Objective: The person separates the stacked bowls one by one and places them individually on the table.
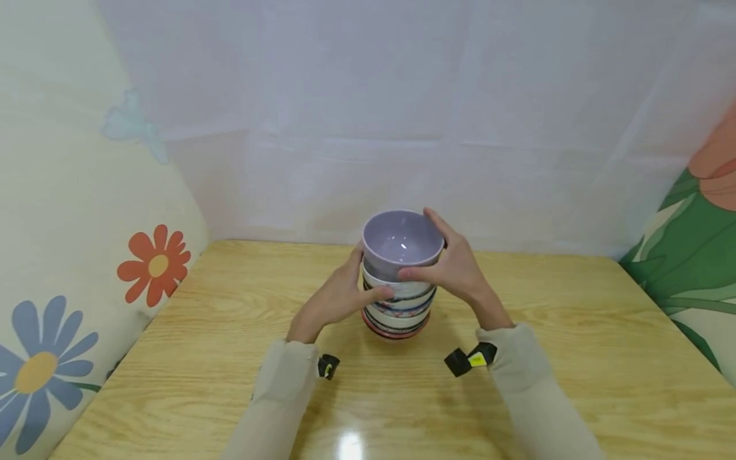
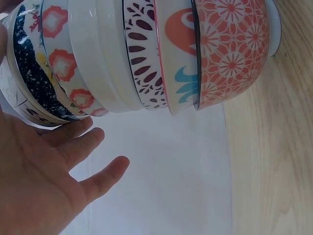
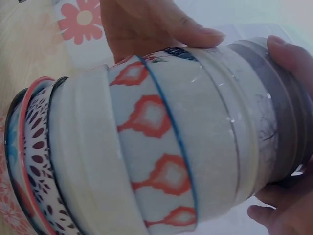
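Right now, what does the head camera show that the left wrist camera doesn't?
Only the head view shows the lavender bowl topping the stack, the right hand gripping its rim, and both sleeves. Only the left wrist view shows the bottom bowl, with its orange floral pattern, resting on the wooden table. Both show the stack of bowls and the left hand touching its side.

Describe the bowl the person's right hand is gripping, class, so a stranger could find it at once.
On the wooden table, near its far edge, stands a stack of nested bowls. The top bowl is the one in the right hand. It alone is plain lilac inside and out, with no pattern, while those beneath carry bands, flowers or leaves.
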Demonstrator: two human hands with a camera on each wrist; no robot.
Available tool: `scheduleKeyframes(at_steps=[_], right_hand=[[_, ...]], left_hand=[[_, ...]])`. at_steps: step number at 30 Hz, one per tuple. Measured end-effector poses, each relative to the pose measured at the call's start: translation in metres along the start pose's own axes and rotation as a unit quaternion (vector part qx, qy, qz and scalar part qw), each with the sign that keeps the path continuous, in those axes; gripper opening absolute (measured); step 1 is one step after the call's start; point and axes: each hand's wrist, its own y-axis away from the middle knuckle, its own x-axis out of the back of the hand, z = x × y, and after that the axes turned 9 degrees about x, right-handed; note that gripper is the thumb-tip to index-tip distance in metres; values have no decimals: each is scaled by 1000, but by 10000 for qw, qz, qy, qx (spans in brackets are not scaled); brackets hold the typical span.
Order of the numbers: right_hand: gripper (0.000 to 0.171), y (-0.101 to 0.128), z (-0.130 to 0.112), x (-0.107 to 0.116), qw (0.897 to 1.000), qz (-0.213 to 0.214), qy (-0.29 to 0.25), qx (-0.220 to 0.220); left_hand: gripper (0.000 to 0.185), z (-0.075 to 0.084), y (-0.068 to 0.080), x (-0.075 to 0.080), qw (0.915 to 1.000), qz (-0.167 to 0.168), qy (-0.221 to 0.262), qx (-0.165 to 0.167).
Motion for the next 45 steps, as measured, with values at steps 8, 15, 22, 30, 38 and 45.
scheduleKeyframes(at_steps=[8, 15, 22, 30, 38, 45], right_hand=[[110, -2, -6, 14, 9992, 386, 35, -14], [109, 2, -10, 26, 9980, 612, -110, -148], [109, 10, -8, 40, 9966, 770, 32, -299], [108, 24, -3, 56, 9935, 934, 217, -619], [105, 40, 7, 63, 9916, 973, 244, -821], [104, 55, 20, 63, 9903, 967, 312, -953]], left_hand=[[103, 1, -1, 0, 10000, -10, -25, 10], [106, 0, 0, 0, 9999, -100, -28, 9], [109, 0, -1, 0, 9998, -97, -158, 92], [108, 1, 0, 1, 9998, -163, -134, 15], [103, 0, 0, 2, 9998, -180, -5, -59], [104, -2, -1, 1, 9998, -182, 6, -114]])
